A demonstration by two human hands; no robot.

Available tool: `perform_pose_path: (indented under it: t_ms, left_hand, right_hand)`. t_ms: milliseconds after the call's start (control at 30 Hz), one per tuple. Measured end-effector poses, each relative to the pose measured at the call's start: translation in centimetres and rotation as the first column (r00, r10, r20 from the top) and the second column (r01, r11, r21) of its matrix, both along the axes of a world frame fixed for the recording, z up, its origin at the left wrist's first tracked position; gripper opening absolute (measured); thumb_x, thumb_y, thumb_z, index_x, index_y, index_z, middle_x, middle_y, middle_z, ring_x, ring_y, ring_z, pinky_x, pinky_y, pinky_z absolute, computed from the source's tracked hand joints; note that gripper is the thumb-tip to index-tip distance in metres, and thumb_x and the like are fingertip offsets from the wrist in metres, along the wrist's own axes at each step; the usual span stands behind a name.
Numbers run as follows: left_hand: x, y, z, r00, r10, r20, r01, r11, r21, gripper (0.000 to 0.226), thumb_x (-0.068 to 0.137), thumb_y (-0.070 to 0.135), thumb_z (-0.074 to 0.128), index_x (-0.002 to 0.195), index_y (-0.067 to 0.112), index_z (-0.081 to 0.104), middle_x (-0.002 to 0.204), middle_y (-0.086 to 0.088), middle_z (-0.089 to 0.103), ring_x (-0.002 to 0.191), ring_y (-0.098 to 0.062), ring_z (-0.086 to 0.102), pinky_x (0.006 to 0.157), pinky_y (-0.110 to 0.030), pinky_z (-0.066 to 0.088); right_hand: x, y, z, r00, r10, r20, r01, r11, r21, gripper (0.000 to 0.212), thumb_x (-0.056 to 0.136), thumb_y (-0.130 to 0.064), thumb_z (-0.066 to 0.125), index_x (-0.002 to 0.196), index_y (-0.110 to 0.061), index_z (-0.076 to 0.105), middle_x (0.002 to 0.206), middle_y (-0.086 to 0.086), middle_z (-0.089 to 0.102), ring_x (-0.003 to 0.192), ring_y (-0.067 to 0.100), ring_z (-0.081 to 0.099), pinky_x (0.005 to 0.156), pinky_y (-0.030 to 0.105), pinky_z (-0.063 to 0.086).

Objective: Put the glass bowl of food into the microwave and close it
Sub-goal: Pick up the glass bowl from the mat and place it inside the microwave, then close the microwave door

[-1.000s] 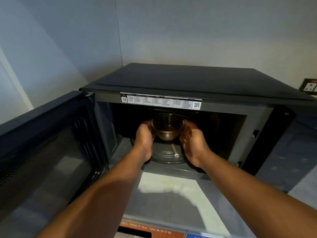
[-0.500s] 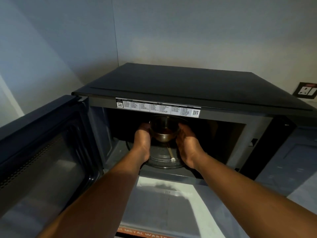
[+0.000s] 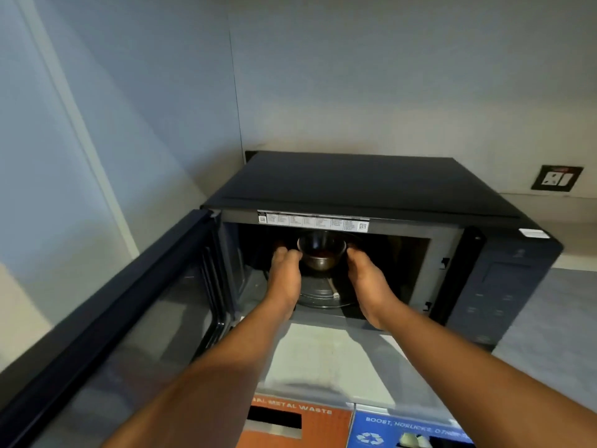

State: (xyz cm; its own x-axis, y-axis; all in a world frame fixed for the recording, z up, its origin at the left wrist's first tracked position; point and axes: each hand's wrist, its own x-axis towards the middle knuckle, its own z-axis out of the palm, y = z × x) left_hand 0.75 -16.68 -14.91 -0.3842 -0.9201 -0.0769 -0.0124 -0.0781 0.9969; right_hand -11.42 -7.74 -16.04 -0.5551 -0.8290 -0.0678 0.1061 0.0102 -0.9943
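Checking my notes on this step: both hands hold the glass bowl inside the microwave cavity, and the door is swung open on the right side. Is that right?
Not quite. The head view shows the door swung open on the left side. The rest stands: the left hand and right hand hold the glass bowl inside the microwave cavity.

In front of me two plain pale walls (image 3: 387, 76) meet in a corner seam. A dark-framed wall socket (image 3: 556, 178) sits low on the right. The grey table (image 3: 533, 318) is dimly lit, with orange and blue bin labels (image 3: 300, 425) beneath its front edge.
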Motion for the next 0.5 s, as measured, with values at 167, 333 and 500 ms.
perform_pose_path:
  t_ms: [167,333,500]
  left_hand:
    - [3.5,3.6,2.6,0.968,0.144,0.207,-0.05,0.915,-0.401,0.055,0.1,0.026,0.049,0.154,0.017,0.042,0.16,-0.004,0.041,0.147,-0.022,0.037,0.122,-0.043,0.029]
    - [6.8,5.2,5.3,0.889,0.355,0.289,-0.019,0.659,-0.752,0.046,0.1,0.025,0.052,0.144,0.013,0.055,0.146,-0.006,0.059,0.139,-0.024,0.047,0.118,-0.044,0.034]
    - [10.4,6.7,9.1,0.712,0.507,0.486,0.184,0.532,-0.826,0.059,0.095,0.033,0.052,0.15,0.011,0.045,0.151,-0.009,0.052,0.145,-0.03,0.038,0.119,-0.047,0.032]
  right_hand:
    - [3.1,4.1,3.7,0.933,0.135,-0.332,-0.083,0.982,0.167,0.06,0.105,-0.048,0.034,0.16,-0.028,0.022,0.165,-0.008,0.025,0.153,0.015,0.02,0.122,0.036,0.018]
    - [4.5,7.1,6.4,0.804,0.168,-0.57,-0.055,0.976,0.209,0.056,0.108,-0.041,0.033,0.16,-0.026,0.019,0.169,-0.006,0.017,0.154,0.01,0.015,0.124,0.032,0.013]
    - [5.1,10.8,10.2,0.354,0.202,-0.913,0.085,0.965,0.247,0.057,0.108,-0.036,0.032,0.16,-0.017,0.021,0.168,0.002,0.02,0.155,0.013,0.013,0.123,0.033,0.016]
